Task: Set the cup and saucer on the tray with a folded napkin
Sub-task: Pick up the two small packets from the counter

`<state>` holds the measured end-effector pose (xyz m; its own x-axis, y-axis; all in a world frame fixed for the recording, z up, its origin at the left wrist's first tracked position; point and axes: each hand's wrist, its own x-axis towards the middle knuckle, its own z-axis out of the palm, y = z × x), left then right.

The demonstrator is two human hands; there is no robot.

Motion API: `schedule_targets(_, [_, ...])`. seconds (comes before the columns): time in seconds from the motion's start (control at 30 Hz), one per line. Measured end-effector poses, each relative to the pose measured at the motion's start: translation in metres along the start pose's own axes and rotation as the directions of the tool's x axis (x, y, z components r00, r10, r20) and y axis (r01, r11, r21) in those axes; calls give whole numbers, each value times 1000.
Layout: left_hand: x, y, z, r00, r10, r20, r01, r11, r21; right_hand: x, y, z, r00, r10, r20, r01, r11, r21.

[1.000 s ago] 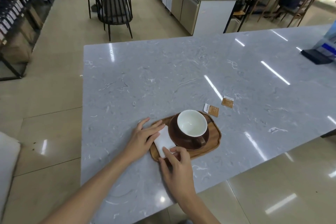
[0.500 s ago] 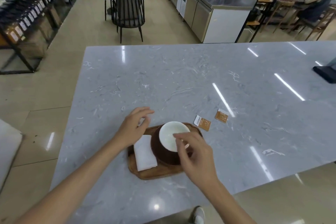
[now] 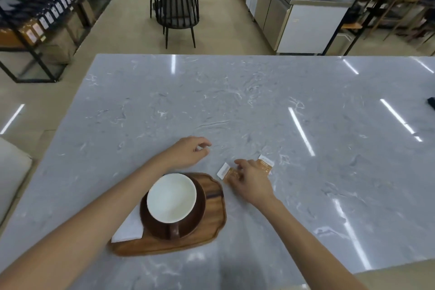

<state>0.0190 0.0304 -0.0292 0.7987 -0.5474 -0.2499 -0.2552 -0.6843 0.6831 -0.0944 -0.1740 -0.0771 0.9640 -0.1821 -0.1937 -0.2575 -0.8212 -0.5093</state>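
A brown cup with a white inside stands on a dark brown saucer on the wooden tray near the table's front edge. The cup's handle points toward me. A folded white napkin lies on the tray's left part, partly under my left forearm. My left hand hovers over the table beyond the tray, fingers loosely curled and holding nothing. My right hand is to the right of the tray, its fingertips pinching the nearer sugar packet, which lies flat on the table.
A second orange sugar packet lies just beyond my right hand. The grey marble table stretches far and right. A dark object sits at its right edge. A black chair and a steel counter stand behind.
My right hand left the cup and moved right to the sugar packets. My left hand lifted off the tray's napkin side and moved farther out over the table. The camera shifted closer.
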Motion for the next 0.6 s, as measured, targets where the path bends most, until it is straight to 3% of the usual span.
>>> schedule_targets(0.13, [4, 18, 11, 981, -129, 144, 118, 989, 87, 15, 8, -4, 998, -16, 63, 17, 1000, -10])
schedule_targets(0.3, [-5, 36, 27, 981, -168, 100, 164, 985, 46, 24, 13, -17, 984, -57, 171, 52, 998, 38])
schedule_targets(0.37, [-12, 42, 33, 980, -192, 47, 191, 981, 32, 25, 14, -26, 974, -105, 201, 77, 987, 144])
schedule_targets(0.43, [-21, 46, 40, 976, -219, 8, 218, 976, 25, 23, 14, -36, 964, -103, 245, 11, 937, 350])
schedule_targets(0.5, [-30, 51, 46, 968, -244, -57, 242, 970, -37, 17, 13, -47, 954, -105, 282, -76, 823, 563])
schedule_targets(0.6, [-41, 59, 50, 936, -276, -218, 229, 948, -220, 8, 10, -62, 944, -120, 309, -150, 676, 722])
